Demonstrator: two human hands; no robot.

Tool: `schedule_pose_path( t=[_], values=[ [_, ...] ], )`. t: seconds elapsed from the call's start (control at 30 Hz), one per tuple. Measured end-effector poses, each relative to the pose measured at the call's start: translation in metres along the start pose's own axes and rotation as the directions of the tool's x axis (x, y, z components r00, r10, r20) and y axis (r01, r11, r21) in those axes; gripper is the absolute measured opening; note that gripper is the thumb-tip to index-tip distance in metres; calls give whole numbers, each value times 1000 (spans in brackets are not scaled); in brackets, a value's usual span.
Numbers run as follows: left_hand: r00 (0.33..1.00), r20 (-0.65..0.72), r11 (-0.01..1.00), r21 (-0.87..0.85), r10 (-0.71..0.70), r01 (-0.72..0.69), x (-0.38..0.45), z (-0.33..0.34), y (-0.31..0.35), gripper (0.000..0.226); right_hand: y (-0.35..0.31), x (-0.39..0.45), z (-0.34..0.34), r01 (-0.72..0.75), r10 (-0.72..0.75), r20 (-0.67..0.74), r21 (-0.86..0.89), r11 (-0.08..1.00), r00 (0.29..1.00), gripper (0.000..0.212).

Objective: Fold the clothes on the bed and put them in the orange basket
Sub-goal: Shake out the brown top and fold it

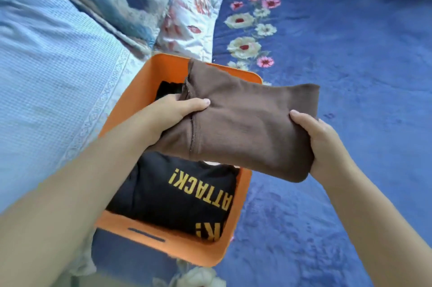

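A folded brown garment (247,121) hangs just above the orange basket (163,242), partly over its right side. My left hand (177,109) grips its left end, thumb on top. My right hand (318,144) grips its right end, with the thumb on the cloth. Inside the basket lies a folded black shirt (173,198) with yellow letters. The brown garment hides the middle of the basket.
The basket stands on the blue bed cover (350,76) with a flower border. A light blue blanket (46,72) lies to the left. A patterned quilt and a floral pillow (191,11) lie behind the basket.
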State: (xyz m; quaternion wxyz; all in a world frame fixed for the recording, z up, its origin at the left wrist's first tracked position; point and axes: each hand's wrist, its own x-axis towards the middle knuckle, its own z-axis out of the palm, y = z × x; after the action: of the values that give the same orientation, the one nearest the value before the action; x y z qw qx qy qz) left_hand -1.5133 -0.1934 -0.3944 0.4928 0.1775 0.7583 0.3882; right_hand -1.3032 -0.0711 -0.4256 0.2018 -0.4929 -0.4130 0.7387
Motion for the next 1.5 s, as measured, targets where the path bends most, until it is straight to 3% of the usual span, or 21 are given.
schedule_pose_path(
  t=[0.2,0.33,0.53,0.63,0.7,0.77,0.83,0.87,0.9,0.93,1.0,1.07,1.17,1.3,1.5],
  values=[
    [990,-49,987,-106,-130,124,-7,-54,-39,15,16,-2,65,-26,29,13,-219,975,999,30],
    [978,-142,986,-80,-154,144,5,-69,-58,40,27,1,89,-26,18,-30,-292,956,999,23],
    [965,-262,984,176,9,39,52,-72,-49,61,22,34,106,-18,-42,-178,-321,947,983,24],
    [919,-372,894,444,131,53,80,-69,-34,63,23,54,110,5,-105,-228,-401,916,968,32],
    [855,-447,792,606,261,75,88,-61,-33,59,30,65,113,2,-166,-214,-604,797,963,44],
    [804,-383,660,751,454,-15,89,-48,-43,54,38,63,119,44,-296,-162,-810,584,941,52],
    [726,-232,520,830,647,-199,95,-35,-54,45,46,63,125,200,-590,11,-945,257,807,50],
    [695,-180,474,842,696,-257,97,-32,-58,44,48,63,129,237,-665,107,-965,108,739,48],
    [693,-127,443,846,709,-297,104,-29,-58,47,49,67,131,239,-674,169,-971,11,719,45],
    [741,-91,452,839,666,-304,107,-28,-54,54,49,70,134,235,-608,204,-972,-30,767,46],
    [850,-64,494,836,522,-240,113,-23,-53,66,57,79,136,204,-463,199,-978,-41,864,59],
    [892,-78,507,843,444,-179,118,-17,-63,77,65,87,134,192,-460,172,-981,-3,871,71],
    [896,-129,505,855,425,-117,120,-11,-79,85,74,94,136,151,-405,151,-988,-33,902,67],
    [874,-175,484,871,453,-77,129,-4,-82,56,76,109,135,111,-394,120,-993,-46,911,50],
    [884,-151,442,894,442,-68,147,3,-85,51,85,128,131,104,-407,109,-994,-34,907,48]
  ],
)
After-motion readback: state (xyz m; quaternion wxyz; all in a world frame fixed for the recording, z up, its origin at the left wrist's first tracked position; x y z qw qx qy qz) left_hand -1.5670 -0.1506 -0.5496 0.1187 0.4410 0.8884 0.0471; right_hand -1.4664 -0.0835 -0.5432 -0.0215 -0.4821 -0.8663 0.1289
